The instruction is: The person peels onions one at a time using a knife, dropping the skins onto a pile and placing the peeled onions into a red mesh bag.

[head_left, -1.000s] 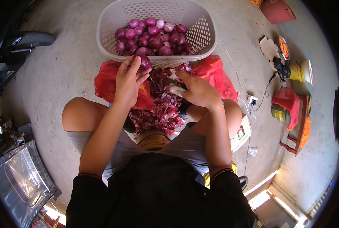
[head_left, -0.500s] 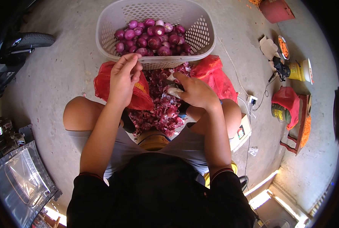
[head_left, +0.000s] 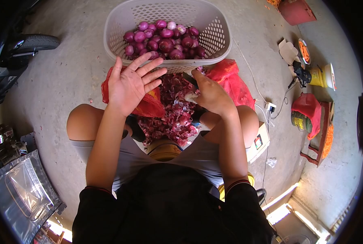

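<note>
My left hand (head_left: 130, 85) is spread with its palm up, holding nothing, above a red mesh bag (head_left: 149, 105). My right hand (head_left: 212, 93) is closed around a dark-handled tool, perhaps a knife (head_left: 190, 79); its far end is hard to make out. Under my hands, between my feet, lies a heap of purple onion skins (head_left: 175, 118). Just beyond is a grey perforated basket (head_left: 122, 20) holding several peeled purple onions (head_left: 166, 45). A second red mesh bag (head_left: 234, 83) lies to the right of the heap.
A power socket (head_left: 269, 107) with cables lies on the floor at right. Beyond it are a yellow bucket (head_left: 319, 76), a bowl of orange pieces (head_left: 303, 51) and a red stool (head_left: 324, 122). A motorcycle wheel (head_left: 39, 42) stands at upper left.
My left hand has opened from loosely curled fingers to a spread palm and moved slightly left and down. My right hand has turned, and the dark tool shows more clearly.
</note>
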Demonstrator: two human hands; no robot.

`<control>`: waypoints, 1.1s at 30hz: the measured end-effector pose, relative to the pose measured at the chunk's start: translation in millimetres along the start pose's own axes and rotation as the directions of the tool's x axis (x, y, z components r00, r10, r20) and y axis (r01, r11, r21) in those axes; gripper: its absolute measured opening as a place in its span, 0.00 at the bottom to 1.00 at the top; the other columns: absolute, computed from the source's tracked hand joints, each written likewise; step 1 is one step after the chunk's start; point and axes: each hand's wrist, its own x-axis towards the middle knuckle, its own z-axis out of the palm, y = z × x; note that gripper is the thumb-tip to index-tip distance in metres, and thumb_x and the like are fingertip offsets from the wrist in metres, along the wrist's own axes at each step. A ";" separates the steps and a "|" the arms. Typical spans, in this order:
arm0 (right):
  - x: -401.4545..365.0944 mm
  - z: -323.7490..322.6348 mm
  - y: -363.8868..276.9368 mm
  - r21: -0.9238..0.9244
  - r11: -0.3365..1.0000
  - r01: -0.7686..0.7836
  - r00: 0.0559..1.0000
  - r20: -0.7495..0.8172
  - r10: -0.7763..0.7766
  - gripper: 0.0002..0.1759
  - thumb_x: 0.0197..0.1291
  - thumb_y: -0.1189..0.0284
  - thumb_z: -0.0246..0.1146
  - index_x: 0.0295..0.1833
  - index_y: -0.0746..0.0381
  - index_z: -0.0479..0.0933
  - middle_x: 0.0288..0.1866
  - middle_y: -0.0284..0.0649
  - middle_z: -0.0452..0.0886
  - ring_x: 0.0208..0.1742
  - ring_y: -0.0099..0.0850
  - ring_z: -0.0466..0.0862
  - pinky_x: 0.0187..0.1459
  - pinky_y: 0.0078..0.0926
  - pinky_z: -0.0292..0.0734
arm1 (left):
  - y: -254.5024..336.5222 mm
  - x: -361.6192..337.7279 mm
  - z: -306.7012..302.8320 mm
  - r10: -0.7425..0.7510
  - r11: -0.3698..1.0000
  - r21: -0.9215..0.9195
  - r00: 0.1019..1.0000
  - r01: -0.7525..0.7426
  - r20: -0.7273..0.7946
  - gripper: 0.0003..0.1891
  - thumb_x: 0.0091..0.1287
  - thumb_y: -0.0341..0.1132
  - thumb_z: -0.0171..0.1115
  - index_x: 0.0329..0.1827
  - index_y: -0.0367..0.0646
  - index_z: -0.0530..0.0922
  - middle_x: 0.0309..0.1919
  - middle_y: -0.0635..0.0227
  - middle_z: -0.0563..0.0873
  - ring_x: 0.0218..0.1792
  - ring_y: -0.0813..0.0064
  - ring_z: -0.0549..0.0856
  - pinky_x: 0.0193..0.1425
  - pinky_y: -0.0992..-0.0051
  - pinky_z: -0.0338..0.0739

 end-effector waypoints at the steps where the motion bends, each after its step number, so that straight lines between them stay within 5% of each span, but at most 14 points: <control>1: 0.1 -1.4 -1.6 0.004 1.000 -0.022 1.000 0.014 0.022 0.32 0.52 0.67 0.68 0.59 0.66 0.64 0.49 0.58 0.78 0.52 0.52 0.78 0.50 0.46 0.72 | -0.8 -0.1 0.3 0.001 0.999 0.038 0.999 0.000 -0.034 0.36 0.72 0.60 0.29 0.68 0.38 0.62 0.64 0.49 0.71 0.63 0.52 0.73 0.60 0.64 0.74; 4: 0.1 -7.4 -6.8 -0.001 0.996 -0.085 0.995 0.060 0.085 0.32 0.51 0.68 0.68 0.60 0.65 0.64 0.46 0.57 0.79 0.50 0.51 0.79 0.49 0.46 0.73 | -2.7 1.4 -0.4 0.111 0.857 0.514 0.966 0.025 -0.232 0.30 0.74 0.56 0.35 0.63 0.40 0.68 0.58 0.54 0.77 0.56 0.62 0.79 0.55 0.70 0.74; 7: 0.8 -8.8 -6.8 -0.041 0.993 -0.112 0.989 0.093 0.116 0.33 0.50 0.68 0.68 0.61 0.63 0.64 0.43 0.57 0.80 0.49 0.50 0.80 0.48 0.46 0.73 | -13.5 2.3 -16.2 0.270 0.435 0.900 0.952 0.013 -0.144 0.21 0.74 0.49 0.44 0.58 0.42 0.72 0.51 0.61 0.82 0.48 0.73 0.81 0.51 0.74 0.73; 8: 0.8 -8.6 -6.3 -0.057 0.993 -0.107 0.990 0.091 0.112 0.33 0.50 0.68 0.68 0.61 0.62 0.64 0.43 0.57 0.80 0.48 0.50 0.80 0.47 0.46 0.73 | -16.2 2.2 -26.3 0.266 0.465 0.885 0.954 -0.003 -0.137 0.16 0.72 0.41 0.53 0.57 0.43 0.73 0.48 0.65 0.82 0.45 0.77 0.80 0.51 0.76 0.73; 11: -0.3 -7.4 -4.7 -0.057 0.995 -0.080 0.993 0.077 0.084 0.31 0.51 0.66 0.68 0.60 0.62 0.65 0.43 0.56 0.80 0.48 0.50 0.80 0.47 0.46 0.73 | -21.6 2.2 -41.2 0.313 0.203 0.977 0.942 0.061 -0.123 0.16 0.68 0.42 0.59 0.50 0.38 0.76 0.41 0.59 0.84 0.39 0.72 0.83 0.46 0.74 0.76; 17: 1.9 -3.9 -1.0 -0.050 0.998 -0.026 0.997 0.076 0.030 0.29 0.56 0.61 0.66 0.59 0.64 0.69 0.46 0.56 0.79 0.50 0.51 0.79 0.49 0.44 0.72 | -25.0 2.9 -52.7 0.321 -0.017 0.998 0.946 0.060 -0.052 0.14 0.63 0.39 0.63 0.45 0.39 0.77 0.34 0.59 0.85 0.34 0.67 0.84 0.41 0.70 0.77; 20: 4.1 -6.6 -0.2 -0.070 0.996 -0.049 0.995 0.083 0.055 0.28 0.57 0.59 0.65 0.59 0.63 0.70 0.44 0.56 0.80 0.48 0.51 0.80 0.48 0.44 0.73 | -22.3 -0.2 -56.8 0.272 -0.019 0.996 0.959 0.088 -0.080 0.13 0.61 0.38 0.63 0.43 0.39 0.78 0.32 0.59 0.85 0.33 0.65 0.84 0.40 0.70 0.76; 24: 3.2 -7.8 -0.7 -0.046 0.997 -0.054 0.997 0.057 0.057 0.27 0.58 0.59 0.65 0.57 0.63 0.71 0.41 0.55 0.81 0.45 0.51 0.80 0.45 0.43 0.73 | 7.6 -17.0 -56.8 0.201 -0.153 0.929 0.931 0.336 -0.304 0.10 0.58 0.34 0.62 0.38 0.38 0.79 0.34 0.59 0.85 0.34 0.64 0.84 0.41 0.69 0.76; 27: 5.4 -6.6 -1.0 -0.029 0.993 -0.111 0.990 0.082 0.113 0.26 0.58 0.58 0.64 0.56 0.62 0.71 0.40 0.55 0.81 0.45 0.51 0.80 0.45 0.43 0.73 | 23.6 -18.9 -82.4 0.321 -0.227 0.951 0.938 0.212 -0.133 0.10 0.56 0.31 0.62 0.39 0.38 0.79 0.38 0.58 0.84 0.36 0.63 0.84 0.44 0.68 0.77; 31: 7.3 -6.5 -5.6 -0.042 0.991 -0.126 0.985 0.110 0.130 0.23 0.60 0.59 0.61 0.55 0.63 0.72 0.40 0.56 0.81 0.45 0.52 0.80 0.45 0.43 0.73 | 6.7 0.4 -108.5 0.296 -0.251 0.968 0.951 -0.010 0.086 0.11 0.53 0.25 0.61 0.40 0.37 0.79 0.40 0.59 0.81 0.42 0.68 0.81 0.47 0.70 0.75; 33: 8.3 -8.0 -6.8 -0.051 0.987 -0.153 0.977 0.143 0.159 0.22 0.61 0.59 0.59 0.56 0.62 0.72 0.40 0.56 0.80 0.45 0.51 0.80 0.46 0.43 0.73 | -1.9 9.5 -114.4 0.295 -0.278 0.951 0.954 0.134 -0.049 0.14 0.52 0.26 0.63 0.43 0.38 0.78 0.43 0.58 0.80 0.42 0.62 0.81 0.47 0.66 0.75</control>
